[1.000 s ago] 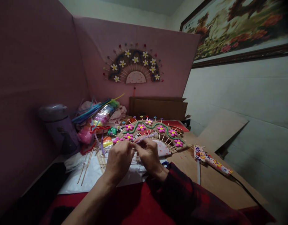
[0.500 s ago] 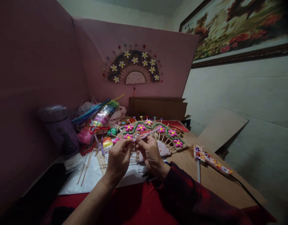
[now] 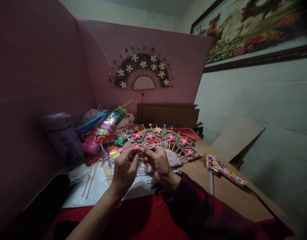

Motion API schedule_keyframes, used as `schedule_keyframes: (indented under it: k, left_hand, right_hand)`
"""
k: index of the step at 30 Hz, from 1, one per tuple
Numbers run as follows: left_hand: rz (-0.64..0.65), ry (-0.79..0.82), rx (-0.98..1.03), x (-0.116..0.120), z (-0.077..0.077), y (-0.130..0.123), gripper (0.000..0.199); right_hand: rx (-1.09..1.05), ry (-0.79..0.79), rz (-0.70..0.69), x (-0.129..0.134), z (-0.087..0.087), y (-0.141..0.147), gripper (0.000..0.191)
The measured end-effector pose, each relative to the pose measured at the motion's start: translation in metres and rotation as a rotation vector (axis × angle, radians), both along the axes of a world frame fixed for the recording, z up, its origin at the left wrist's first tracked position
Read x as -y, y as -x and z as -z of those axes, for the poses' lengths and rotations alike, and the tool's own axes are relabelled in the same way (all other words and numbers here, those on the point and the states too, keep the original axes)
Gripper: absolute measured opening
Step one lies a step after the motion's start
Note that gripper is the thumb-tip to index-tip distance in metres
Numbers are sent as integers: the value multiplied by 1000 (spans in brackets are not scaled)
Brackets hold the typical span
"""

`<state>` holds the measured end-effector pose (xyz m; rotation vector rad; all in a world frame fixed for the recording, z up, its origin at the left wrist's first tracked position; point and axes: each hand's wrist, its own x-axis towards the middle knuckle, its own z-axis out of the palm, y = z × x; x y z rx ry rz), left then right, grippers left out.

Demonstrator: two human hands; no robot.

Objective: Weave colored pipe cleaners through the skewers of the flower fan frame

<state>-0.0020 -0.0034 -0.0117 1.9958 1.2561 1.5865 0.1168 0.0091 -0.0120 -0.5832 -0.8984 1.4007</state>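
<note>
Between my two hands, over the worktable, is a light purple pipe cleaner (image 3: 163, 142). My left hand (image 3: 126, 166) is closed, pinching its near end with thumb and forefinger. My right hand (image 3: 159, 163) is closed on it too, and the free length sticks out to the right past the fingers. The fingertips of both hands nearly meet, hiding the pinched bit. Just behind them lies a fan (image 3: 158, 136) of twine and sticks, with pink flowers, a wavy green strip and coloured knobs along its rim. Its dotted half-round base (image 3: 173, 158) is partly covered by my right hand.
A flower-patterned glue gun (image 3: 225, 171) with a cord lies on brown cardboard at right. Thin wooden sticks (image 3: 91, 180) rest on a white sheet at left, near a purple bottle (image 3: 65, 140) and pipe cleaners (image 3: 100, 120). Another fan (image 3: 143, 70) hangs on the pink panel.
Both hands stay close together on the pipe cleaner, with only slight finger movement. Its free end now droops slightly lower. The camera view has shifted a little.
</note>
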Motion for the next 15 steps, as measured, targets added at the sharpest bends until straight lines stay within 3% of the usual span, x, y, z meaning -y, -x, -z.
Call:
schedule_keyframes:
  k: [6,11,15]
  left_hand:
    - [-67,-105,-127,0,-1,2,11]
    - [-185,-294,-406,-4,1,4,15]
    - [-242,-300,-552,-4,1,3,22]
  right_hand:
    - [113,-81,10,1,0,0,22]
    - [276,-143,127,5,1,3,20]
    - [406,-218,207,8,1,5,16]
